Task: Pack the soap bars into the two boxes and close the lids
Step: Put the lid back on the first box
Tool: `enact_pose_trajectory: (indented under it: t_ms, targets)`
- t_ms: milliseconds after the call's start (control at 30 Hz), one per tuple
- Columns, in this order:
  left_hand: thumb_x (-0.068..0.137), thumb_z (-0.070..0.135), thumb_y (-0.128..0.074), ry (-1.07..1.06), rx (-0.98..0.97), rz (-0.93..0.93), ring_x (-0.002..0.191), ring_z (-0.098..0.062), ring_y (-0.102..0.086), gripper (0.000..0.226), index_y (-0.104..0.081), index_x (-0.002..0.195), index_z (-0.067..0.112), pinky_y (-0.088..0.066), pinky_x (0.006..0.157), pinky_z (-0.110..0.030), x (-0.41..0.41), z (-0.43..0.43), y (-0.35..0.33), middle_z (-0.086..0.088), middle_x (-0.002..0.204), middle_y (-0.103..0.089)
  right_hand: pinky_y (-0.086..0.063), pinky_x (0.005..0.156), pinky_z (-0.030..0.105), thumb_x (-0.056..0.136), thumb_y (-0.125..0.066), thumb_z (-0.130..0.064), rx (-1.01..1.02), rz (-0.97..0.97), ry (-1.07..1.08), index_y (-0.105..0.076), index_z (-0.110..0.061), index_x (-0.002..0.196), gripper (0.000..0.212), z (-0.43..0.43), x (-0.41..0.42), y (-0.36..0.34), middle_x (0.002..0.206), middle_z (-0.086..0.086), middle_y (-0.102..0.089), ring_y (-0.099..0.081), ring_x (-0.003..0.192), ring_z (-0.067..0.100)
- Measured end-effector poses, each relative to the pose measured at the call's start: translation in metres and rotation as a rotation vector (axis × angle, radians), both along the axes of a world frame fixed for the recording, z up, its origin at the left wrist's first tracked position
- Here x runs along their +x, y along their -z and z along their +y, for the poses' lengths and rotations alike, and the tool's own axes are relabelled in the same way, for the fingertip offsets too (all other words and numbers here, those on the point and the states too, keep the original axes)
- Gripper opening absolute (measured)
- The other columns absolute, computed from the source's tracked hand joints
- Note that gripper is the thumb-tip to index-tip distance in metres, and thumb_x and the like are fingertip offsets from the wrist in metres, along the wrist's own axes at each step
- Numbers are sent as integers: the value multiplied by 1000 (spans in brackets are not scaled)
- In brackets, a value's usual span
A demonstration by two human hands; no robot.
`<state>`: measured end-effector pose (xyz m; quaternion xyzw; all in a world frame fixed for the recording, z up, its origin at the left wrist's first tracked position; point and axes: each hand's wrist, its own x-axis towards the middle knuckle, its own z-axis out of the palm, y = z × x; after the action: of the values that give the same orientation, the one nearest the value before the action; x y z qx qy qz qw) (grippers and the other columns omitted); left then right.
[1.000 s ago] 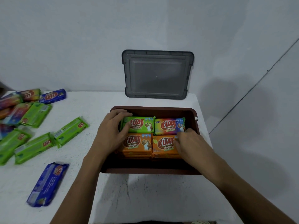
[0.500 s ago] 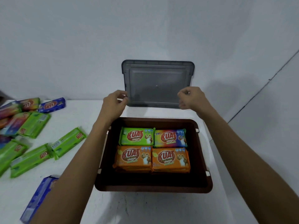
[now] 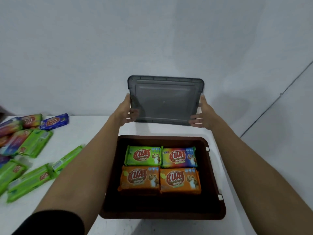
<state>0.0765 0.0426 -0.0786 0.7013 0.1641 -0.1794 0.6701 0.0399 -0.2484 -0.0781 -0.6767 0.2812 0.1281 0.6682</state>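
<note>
A dark brown box (image 3: 215, 170) stands open on the white table (image 3: 94, 129). Inside lie soap bars: a green one (image 3: 143, 155), a rainbow one (image 3: 179, 157) and two orange ones (image 3: 140, 178) at the front. Behind the box a grey translucent lid (image 3: 165, 100) stands upright against the wall. My left hand (image 3: 124, 112) grips the lid's left edge, fingers showing through the plastic. My right hand (image 3: 204, 113) grips its right edge.
Loose soap bars lie on the table's left side: several green ones (image 3: 30, 182), a blue one (image 3: 55, 122) and rainbow ones (image 3: 10, 128). The table's right edge runs close beside the box. A pale wall rises right behind the lid.
Both hands left the soap bars in the box, rose to the back and took hold of the lid's two side edges. The view shifted, so the box sits lower in the frame.
</note>
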Motion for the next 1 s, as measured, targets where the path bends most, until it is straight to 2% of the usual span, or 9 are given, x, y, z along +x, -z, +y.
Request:
enact_pose_trajectory:
  t_ms: [167, 233, 300, 433, 500, 600, 767, 833, 1000]
  targets:
    - [95, 67, -23, -120, -106, -52, 99, -25, -66, 72, -56, 118, 7, -55, 85, -39, -12, 14, -4, -13, 102, -69, -58, 81, 45, 92, -34, -69, 309, -58, 123, -46, -6, 132, 76, -17, -16, 1, 120, 28, -58, -66, 100, 40]
    - [96, 64, -30, -119, -175, -75, 93, -26, -68, 69, -57, 114, 4, -57, 80, -39, -24, 22, -10, -16, 99, -69, -60, 80, 43, 93, -42, -63, 455, -87, 188, -47, 4, 126, 74, -23, -26, -6, 119, 31, -57, -67, 100, 42]
    - [97, 56, -41, -80, -193, -115, 87, -26, -67, 59, -59, 113, 1, -58, 73, -34, -39, 31, -17, -15, 101, -66, -61, 70, 36, 96, -48, -52, 443, -109, 196, -52, 10, 121, 68, -25, -39, -13, 115, 29, -57, -68, 95, 38]
    - [92, 31, -63, 8, -61, -212, 75, -15, -63, 30, -65, 106, 5, -55, 58, -23, -71, 42, -31, -10, 103, -61, -50, 49, 22, 93, -62, -25, 180, -211, 44, -65, -4, 95, 22, -23, -70, -31, 88, 10, -62, -60, 68, 21]
    - [91, 23, -65, 17, 40, -249, 69, -10, -62, 26, -64, 111, 6, -51, 51, -21, -88, 46, -34, -9, 98, -64, -47, 48, 22, 90, -64, -17, 47, -261, -34, -67, -4, 88, 13, -20, -84, -40, 81, 8, -63, -56, 65, 18]
    - [89, 18, -68, 4, 176, -270, 72, -16, -65, 33, -61, 120, 14, -52, 54, -23, -115, 55, -34, -10, 95, -70, -51, 59, 30, 87, -68, -14, -178, -314, -115, -70, 0, 98, 18, -14, -107, -43, 91, 11, -69, -62, 75, 19]
    - [82, 35, -68, 108, 648, -341, 92, -22, -67, 44, -63, 123, 22, -53, 86, -37, -155, 66, -23, -3, 95, -73, -57, 71, 33, 85, -71, -15, -537, -413, -216, -71, -15, 104, 19, 1, -152, -33, 86, 9, -73, -70, 78, 20]
    - [85, 31, -64, 124, 837, -377, 93, -25, -65, 39, -63, 123, 22, -48, 86, -34, -168, 64, -19, 1, 91, -71, -56, 77, 33, 85, -70, -19, -714, -429, -249, -71, -17, 109, 24, 5, -168, -25, 87, 4, -73, -68, 79, 16]
    - [83, 28, -62, 123, 977, -469, 75, -20, -61, 37, -64, 120, 23, -47, 71, -31, -197, 61, -3, 8, 86, -68, -37, 69, 20, 86, -69, -22, -1015, -511, -297, -72, -17, 111, 26, 8, -198, -2, 81, -3, -67, -56, 65, 3]
